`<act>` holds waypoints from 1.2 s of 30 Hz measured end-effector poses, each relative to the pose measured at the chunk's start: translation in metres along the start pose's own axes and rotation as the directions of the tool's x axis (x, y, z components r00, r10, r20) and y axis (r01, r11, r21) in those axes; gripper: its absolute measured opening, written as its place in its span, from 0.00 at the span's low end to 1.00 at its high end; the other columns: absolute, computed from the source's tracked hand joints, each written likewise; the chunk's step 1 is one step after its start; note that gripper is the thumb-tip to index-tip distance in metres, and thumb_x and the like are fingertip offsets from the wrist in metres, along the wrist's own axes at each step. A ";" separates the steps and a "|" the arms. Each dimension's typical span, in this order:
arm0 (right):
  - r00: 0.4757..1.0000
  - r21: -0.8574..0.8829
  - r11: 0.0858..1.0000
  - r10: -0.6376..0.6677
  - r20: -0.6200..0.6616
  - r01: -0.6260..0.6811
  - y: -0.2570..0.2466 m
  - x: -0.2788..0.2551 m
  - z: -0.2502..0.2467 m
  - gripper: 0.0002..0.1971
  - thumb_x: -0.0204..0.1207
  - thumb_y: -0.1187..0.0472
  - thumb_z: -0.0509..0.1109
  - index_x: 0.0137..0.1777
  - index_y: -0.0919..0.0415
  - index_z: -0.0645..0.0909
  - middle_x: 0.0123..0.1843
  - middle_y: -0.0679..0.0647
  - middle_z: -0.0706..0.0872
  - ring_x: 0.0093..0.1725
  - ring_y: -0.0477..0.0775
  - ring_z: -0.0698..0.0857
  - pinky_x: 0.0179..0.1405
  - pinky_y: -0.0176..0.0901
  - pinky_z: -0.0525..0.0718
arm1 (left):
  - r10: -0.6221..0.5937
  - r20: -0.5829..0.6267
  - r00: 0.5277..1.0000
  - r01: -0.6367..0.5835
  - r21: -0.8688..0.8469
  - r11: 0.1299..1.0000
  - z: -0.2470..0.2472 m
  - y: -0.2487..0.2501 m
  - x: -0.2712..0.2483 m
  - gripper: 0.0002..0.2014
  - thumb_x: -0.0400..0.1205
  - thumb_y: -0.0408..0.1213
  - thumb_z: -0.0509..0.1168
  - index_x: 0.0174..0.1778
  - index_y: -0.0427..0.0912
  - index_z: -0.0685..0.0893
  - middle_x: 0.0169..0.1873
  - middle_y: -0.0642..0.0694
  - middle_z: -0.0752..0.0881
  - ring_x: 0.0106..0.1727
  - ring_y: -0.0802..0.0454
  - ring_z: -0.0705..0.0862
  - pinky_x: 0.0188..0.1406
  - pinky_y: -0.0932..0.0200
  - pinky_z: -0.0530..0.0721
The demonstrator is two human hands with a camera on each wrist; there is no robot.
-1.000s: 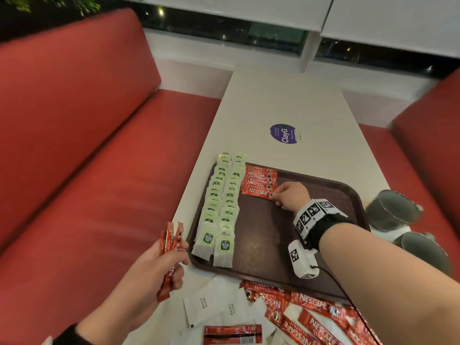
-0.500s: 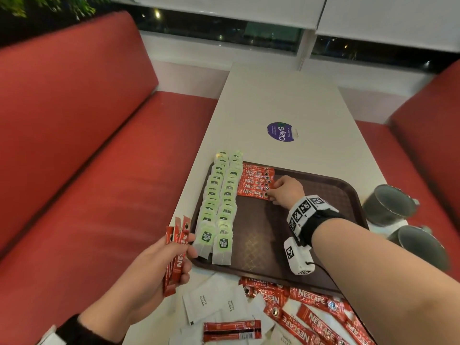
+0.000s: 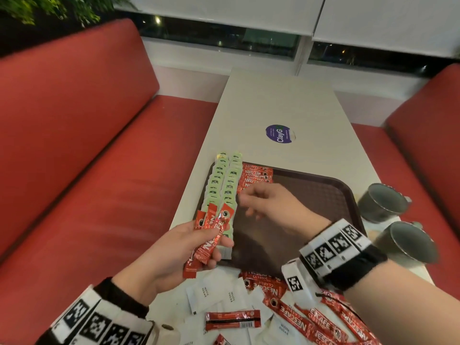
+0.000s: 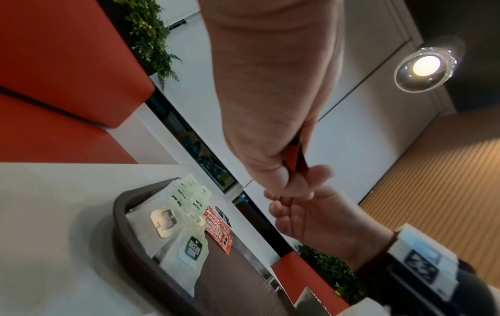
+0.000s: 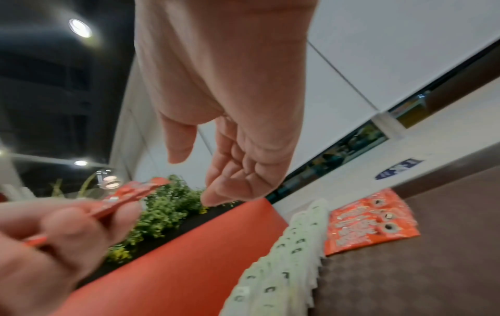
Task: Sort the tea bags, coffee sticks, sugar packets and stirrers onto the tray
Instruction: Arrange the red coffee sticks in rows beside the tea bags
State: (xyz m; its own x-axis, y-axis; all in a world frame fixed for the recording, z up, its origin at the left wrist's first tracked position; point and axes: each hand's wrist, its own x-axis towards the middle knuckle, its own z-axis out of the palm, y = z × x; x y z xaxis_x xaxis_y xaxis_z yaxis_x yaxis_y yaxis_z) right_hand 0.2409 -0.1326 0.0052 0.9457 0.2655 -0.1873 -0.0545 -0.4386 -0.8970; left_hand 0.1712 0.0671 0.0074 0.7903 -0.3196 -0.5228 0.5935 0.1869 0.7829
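A dark brown tray lies on the white table. Two overlapping rows of green tea bags run down its left side, and a short row of red coffee sticks lies beside them at the far end. My left hand grips a small bunch of red coffee sticks over the tray's near left corner. My right hand hovers empty above the tray, fingers loosely bent, close to the tops of the held sticks. The right wrist view shows its empty palm. No stirrers are visible.
Loose red coffee sticks and white sugar packets are heaped on the table at the near edge. Two grey cups stand right of the tray. Red bench seats flank the table. A purple sticker marks the far tabletop.
My right hand left the row of coffee sticks on the tray and drew back toward my left hand. My left hand brought its bunch of sticks right, over the tray's corner.
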 end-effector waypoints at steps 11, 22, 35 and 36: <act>0.994 0.147 0.986 0.068 0.082 -0.080 0.010 -0.038 -0.003 0.04 0.75 0.71 0.72 0.41 0.64 0.82 0.26 0.50 0.86 0.27 0.45 0.84 0.31 0.36 0.83 | 0.070 -0.021 0.997 -0.061 0.288 0.956 0.005 -0.009 0.009 0.11 0.82 0.33 0.65 0.60 0.37 0.79 0.40 0.38 0.90 0.24 0.55 0.76 0.23 0.63 0.74; 0.870 0.066 0.962 0.267 -0.413 -0.264 0.058 0.030 -0.036 0.06 0.72 0.67 0.76 0.36 0.61 0.83 0.32 0.49 0.84 0.30 0.41 0.79 0.31 0.31 0.75 | -0.028 -0.140 0.990 0.045 0.117 0.992 -0.005 -0.014 0.018 0.14 0.81 0.39 0.66 0.59 0.34 0.80 0.32 0.42 0.84 0.22 0.56 0.66 0.17 0.66 0.64; 0.825 -0.170 0.837 0.443 -0.350 -0.521 0.088 0.090 -0.033 0.13 0.72 0.58 0.78 0.33 0.57 0.77 0.36 0.55 0.84 0.38 0.53 0.81 0.48 0.47 0.83 | -0.021 -0.180 0.983 0.030 0.049 0.998 -0.019 -0.018 0.018 0.12 0.82 0.34 0.64 0.60 0.35 0.80 0.32 0.41 0.85 0.24 0.54 0.70 0.19 0.63 0.66; 0.828 -0.203 0.828 0.438 -0.350 -0.523 0.090 0.092 -0.034 0.13 0.72 0.57 0.78 0.32 0.56 0.76 0.38 0.55 0.84 0.42 0.54 0.82 0.53 0.49 0.84 | -0.024 -0.183 0.983 0.030 0.028 0.999 -0.020 -0.018 0.018 0.11 0.82 0.30 0.62 0.60 0.35 0.79 0.34 0.39 0.85 0.24 0.53 0.71 0.19 0.63 0.67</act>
State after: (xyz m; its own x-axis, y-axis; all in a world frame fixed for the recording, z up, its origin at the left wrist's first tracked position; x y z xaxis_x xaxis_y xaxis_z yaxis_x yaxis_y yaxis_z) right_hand 0.3333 -0.1765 -0.0788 0.8716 -0.2729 -0.4073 -0.4749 -0.6764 -0.5630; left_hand 0.1778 0.0766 -0.0227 0.7904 -0.1485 -0.5943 0.6120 0.1509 0.7763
